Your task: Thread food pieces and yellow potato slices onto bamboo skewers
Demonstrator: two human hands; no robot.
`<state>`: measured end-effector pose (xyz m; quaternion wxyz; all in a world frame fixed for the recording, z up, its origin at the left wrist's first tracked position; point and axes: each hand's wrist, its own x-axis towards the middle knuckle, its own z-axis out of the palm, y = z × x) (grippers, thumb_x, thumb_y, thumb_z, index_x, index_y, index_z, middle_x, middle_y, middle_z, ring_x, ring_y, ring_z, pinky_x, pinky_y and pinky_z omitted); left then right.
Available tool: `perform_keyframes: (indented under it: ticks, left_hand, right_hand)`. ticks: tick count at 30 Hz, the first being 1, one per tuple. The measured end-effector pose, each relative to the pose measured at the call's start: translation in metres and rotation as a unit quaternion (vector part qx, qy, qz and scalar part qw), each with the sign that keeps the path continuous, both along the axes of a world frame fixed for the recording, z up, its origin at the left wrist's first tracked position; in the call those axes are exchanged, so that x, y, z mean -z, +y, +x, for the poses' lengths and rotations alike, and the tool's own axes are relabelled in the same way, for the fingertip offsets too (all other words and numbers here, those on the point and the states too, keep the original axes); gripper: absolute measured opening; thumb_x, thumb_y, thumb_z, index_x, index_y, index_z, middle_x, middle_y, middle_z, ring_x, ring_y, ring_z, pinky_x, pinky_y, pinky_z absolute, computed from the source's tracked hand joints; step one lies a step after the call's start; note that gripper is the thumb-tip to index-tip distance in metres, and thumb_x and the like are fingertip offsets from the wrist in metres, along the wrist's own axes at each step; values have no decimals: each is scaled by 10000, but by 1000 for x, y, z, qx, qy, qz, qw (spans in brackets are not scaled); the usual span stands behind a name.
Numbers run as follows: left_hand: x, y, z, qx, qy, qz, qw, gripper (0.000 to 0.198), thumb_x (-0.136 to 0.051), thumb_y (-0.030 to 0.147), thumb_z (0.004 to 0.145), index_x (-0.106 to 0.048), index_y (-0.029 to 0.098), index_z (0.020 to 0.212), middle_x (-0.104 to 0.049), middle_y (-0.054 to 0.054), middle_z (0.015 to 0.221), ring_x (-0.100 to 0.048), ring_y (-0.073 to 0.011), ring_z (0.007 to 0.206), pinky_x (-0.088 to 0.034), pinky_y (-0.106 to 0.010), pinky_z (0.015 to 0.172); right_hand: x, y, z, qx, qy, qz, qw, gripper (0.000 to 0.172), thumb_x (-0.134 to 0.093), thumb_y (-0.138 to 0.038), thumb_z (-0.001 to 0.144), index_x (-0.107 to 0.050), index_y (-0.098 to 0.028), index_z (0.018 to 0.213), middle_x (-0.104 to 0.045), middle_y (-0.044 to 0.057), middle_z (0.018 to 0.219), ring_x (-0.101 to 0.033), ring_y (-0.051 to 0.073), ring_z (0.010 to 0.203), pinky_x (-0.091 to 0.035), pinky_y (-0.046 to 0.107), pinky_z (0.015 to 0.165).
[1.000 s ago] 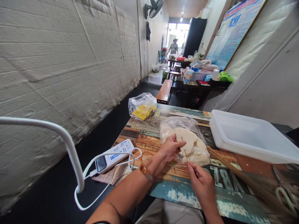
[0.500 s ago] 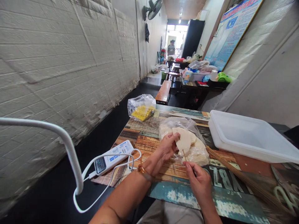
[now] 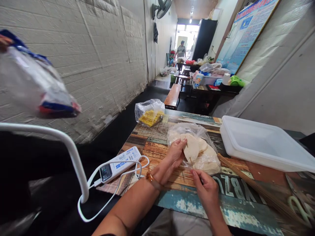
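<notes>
My left hand (image 3: 175, 151) pinches a pale flat slice of food (image 3: 191, 147) and holds it up over a clear plastic bag of the same slices (image 3: 206, 157). My right hand (image 3: 205, 186) is closed on a thin bamboo skewer (image 3: 191, 161) whose tip goes into the slice's lower edge. Both hands are over a table of painted wood planks (image 3: 157, 141).
A white plastic tray (image 3: 265, 144) stands at the right, with a bundle of skewers (image 3: 258, 190) in front of it. A bag of yellow food (image 3: 150, 113) lies farther back. A white power bank with cable (image 3: 118, 167) is at the left. A blurred plastic bag (image 3: 36, 85) passes at upper left. A person stands far down the corridor.
A blurred plastic bag has come into view at the upper left. My left hand has tilted the slice more upright, and the skewer has gone further into it.
</notes>
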<state>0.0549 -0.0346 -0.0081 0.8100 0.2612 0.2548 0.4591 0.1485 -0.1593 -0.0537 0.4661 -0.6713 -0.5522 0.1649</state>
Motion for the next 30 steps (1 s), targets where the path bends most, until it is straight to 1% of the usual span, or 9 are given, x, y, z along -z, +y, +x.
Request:
perform_keyframes:
  ticks: [3, 10, 16, 19, 23, 26, 30]
  left_hand:
    - [1, 1, 0, 0, 3, 6, 1000, 376, -797, 372, 560, -635, 130, 798, -668, -32, 707, -635, -176, 720, -478, -259, 663]
    - [4, 3, 1, -9, 6, 3, 1000, 388, -777, 360, 583, -634, 128, 860, -679, -44, 756, -632, -175, 725, -473, -257, 650]
    - [4, 5, -2, -4, -20, 15, 1000, 328, -739, 377, 651, -630, 142, 852, -680, -47, 772, -639, -177, 723, -494, -279, 677]
    - [6, 7, -2, -3, -23, 8, 1000, 356, -771, 355, 617, -631, 133, 858, -687, -52, 777, -645, -186, 751, -493, -285, 701]
    - [8, 8, -1, -11, -20, 12, 1000, 391, -787, 362, 592, -639, 128, 868, -694, -51, 784, -647, -189, 769, -487, -282, 714]
    - [7, 7, 0, -19, -20, 11, 1000, 392, -793, 359, 581, -643, 129, 860, -694, -46, 774, -646, -187, 764, -487, -277, 707]
    - [3, 6, -1, -25, -28, 12, 999, 381, -794, 350, 578, -645, 126, 848, -692, -46, 759, -648, -194, 776, -491, -276, 706]
  right_hand:
    - [0, 1, 0, -2, 0, -8, 1000, 414, -477, -500, 873, -693, -177, 730, -702, 47, 704, -649, 171, 659, -487, 238, 624]
    - [-1, 4, 0, 10, -10, -7, 1000, 397, -474, -491, 879, -693, -190, 740, -705, 39, 724, -654, 178, 690, -482, 247, 649]
    - [1, 0, 3, -16, 5, -12, 1000, 369, -468, -467, 892, -684, -193, 768, -707, 32, 755, -656, 173, 712, -480, 234, 650]
    - [2, -1, 3, -23, 2, -13, 1000, 367, -467, -462, 894, -687, -193, 775, -706, 32, 750, -652, 169, 702, -477, 229, 643]
    - [2, 1, 1, -14, -6, -7, 1000, 374, -471, -466, 887, -686, -190, 755, -702, 32, 723, -647, 165, 672, -477, 227, 628]
    - [2, 3, -1, -11, -7, -4, 1000, 382, -471, -471, 885, -677, -190, 728, -694, 29, 694, -647, 168, 668, -479, 231, 633]
    - [1, 5, -2, -8, -8, -12, 1000, 373, -469, -468, 888, -682, -193, 751, -701, 31, 729, -652, 173, 697, -475, 240, 652]
